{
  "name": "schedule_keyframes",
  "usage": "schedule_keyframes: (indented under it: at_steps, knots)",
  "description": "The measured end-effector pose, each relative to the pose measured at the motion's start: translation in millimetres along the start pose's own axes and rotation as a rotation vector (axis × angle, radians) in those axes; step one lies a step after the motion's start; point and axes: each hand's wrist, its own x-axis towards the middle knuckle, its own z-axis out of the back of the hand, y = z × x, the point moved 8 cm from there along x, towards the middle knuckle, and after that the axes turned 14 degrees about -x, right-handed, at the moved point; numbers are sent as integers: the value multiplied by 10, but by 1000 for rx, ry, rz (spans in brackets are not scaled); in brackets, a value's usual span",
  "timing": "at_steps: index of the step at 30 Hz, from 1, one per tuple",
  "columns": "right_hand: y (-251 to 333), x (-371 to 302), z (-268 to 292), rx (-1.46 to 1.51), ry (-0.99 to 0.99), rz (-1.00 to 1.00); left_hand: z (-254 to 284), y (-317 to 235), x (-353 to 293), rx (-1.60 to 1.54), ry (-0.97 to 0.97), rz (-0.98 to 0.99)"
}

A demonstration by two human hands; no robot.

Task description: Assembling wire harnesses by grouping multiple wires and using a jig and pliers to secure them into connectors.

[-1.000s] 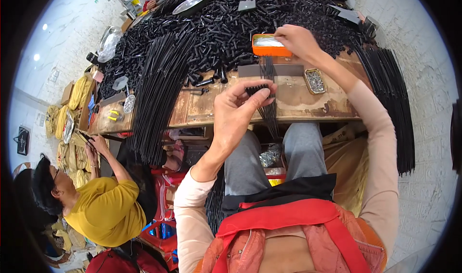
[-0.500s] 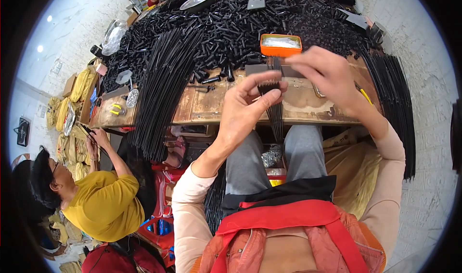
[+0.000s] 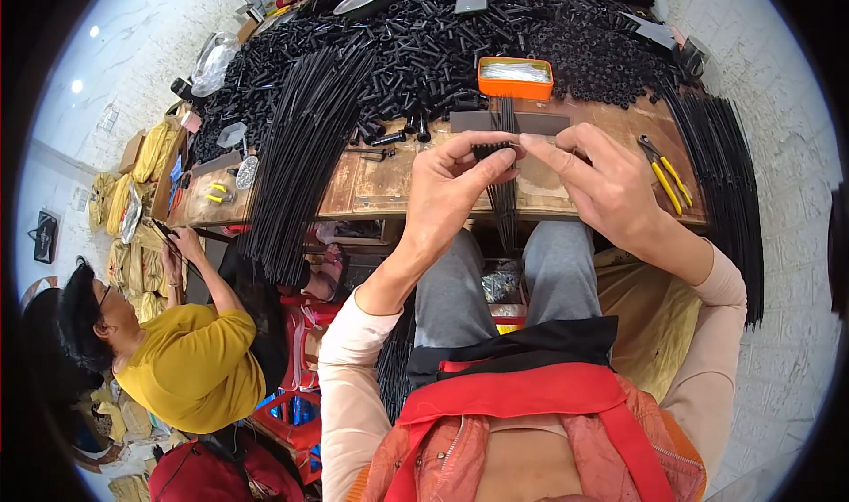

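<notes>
My left hand is closed around a small black piece with a toothed upper edge, gripped between thumb and forefinger. From the right, my right hand meets it, its forefinger and thumb pinched together at the piece's right end. Whatever sits in that pinch is too small to make out. Under both hands a narrow bundle of thin black rods lies across the table's front edge. Behind them stands an orange box holding many fine, pale, needle-like pieces.
Black tubular parts heap over the back of the wooden table. Long black rod bundles hang over its edge at left and right. Yellow-handled pliers lie at right. A co-worker in a yellow top sits at left.
My right hand has come down from near the orange box to the toothed piece, uncovering the pliers. My left hand stays in nearly the same place, still holding the piece.
</notes>
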Motion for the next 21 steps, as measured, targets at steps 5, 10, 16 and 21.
schedule_keyframes:
  at_steps: [5, 10, 16, 21]
  knots:
    - [8, 5, -6, -28, 2, 18, -8, -1, 14, -20, 21, -40]
    - [-6, 12, -25, 0, 10, 34, -4, -1, 32, -32, 29, -39]
    - [-15, 1, -9, -37, 2, 79, -29, 24, 36, -36, 37, -37]
    - [87, 38, 89, -210, -82, 331, -67, 27, 25, -28, 56, -15]
